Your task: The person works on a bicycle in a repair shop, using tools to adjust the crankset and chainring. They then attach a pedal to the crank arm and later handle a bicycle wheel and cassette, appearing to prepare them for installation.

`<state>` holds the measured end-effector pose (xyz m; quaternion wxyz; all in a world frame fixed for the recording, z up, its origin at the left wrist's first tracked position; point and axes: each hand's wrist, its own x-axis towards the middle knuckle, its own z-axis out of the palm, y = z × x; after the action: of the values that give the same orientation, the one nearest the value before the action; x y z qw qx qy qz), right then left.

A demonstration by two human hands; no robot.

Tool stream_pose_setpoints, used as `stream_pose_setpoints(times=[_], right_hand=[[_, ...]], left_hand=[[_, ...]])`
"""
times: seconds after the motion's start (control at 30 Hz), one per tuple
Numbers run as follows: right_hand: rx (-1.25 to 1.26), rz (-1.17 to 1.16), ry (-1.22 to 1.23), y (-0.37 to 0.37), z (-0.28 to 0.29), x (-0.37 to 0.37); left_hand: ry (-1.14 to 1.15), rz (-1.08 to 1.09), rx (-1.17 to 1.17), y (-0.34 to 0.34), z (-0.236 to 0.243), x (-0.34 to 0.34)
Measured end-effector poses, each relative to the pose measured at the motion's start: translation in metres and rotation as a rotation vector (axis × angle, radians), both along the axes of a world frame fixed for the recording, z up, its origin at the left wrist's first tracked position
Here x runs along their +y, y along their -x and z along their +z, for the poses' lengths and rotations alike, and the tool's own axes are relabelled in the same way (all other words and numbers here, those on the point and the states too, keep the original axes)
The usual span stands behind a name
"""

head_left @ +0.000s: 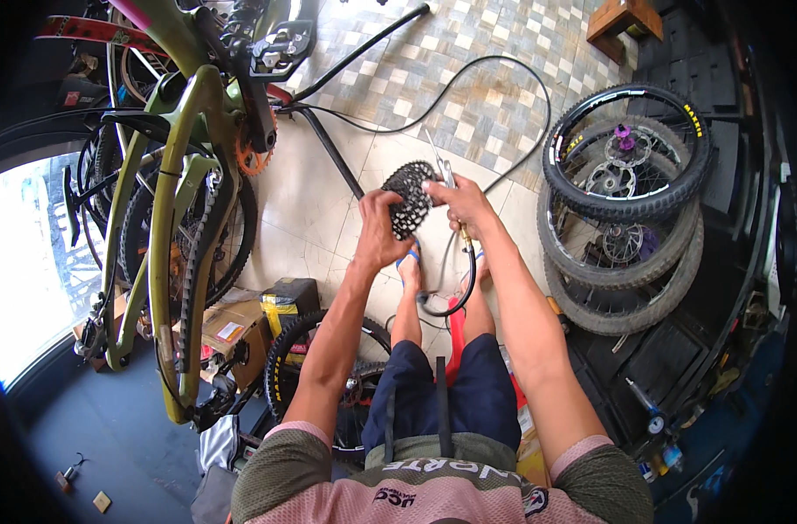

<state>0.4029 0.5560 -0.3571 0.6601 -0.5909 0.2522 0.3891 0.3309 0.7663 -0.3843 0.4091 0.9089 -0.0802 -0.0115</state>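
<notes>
A dark bicycle cassette (411,199) is held up in front of me, its toothed rings tilted on edge. My left hand (382,229) grips its left and lower rim, fingers curled round it. On the other side my right hand (465,206) is wrapped round a silver air blow gun (446,173), whose thin nozzle points away from me, beside the cassette. From the bottom of the gun's handle a black hose (470,275) curves down between my legs. Whether my right fingertips touch the cassette I cannot tell.
A green bicycle frame (182,148) stands close on my left, with a black stand leg (333,153) beyond it. Several wheels (627,148) lie stacked on the right. Near my left leg are a wheel (281,367) and a cardboard box (233,327). A wooden stool (624,26) stands far right.
</notes>
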Motion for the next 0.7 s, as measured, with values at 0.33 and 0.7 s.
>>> stream_pose_setpoints(times=[0.33,0.7], right_hand=[[0.013,-0.351,-0.305,0.037,-0.009,-0.036],[0.111,-0.403,-0.518,0.061,-0.029,-0.046]], left_hand=[[0.359,0.452,0.114,0.023,0.005,0.015],[1.805,0.551,0.844,0.011,0.018,-0.003]])
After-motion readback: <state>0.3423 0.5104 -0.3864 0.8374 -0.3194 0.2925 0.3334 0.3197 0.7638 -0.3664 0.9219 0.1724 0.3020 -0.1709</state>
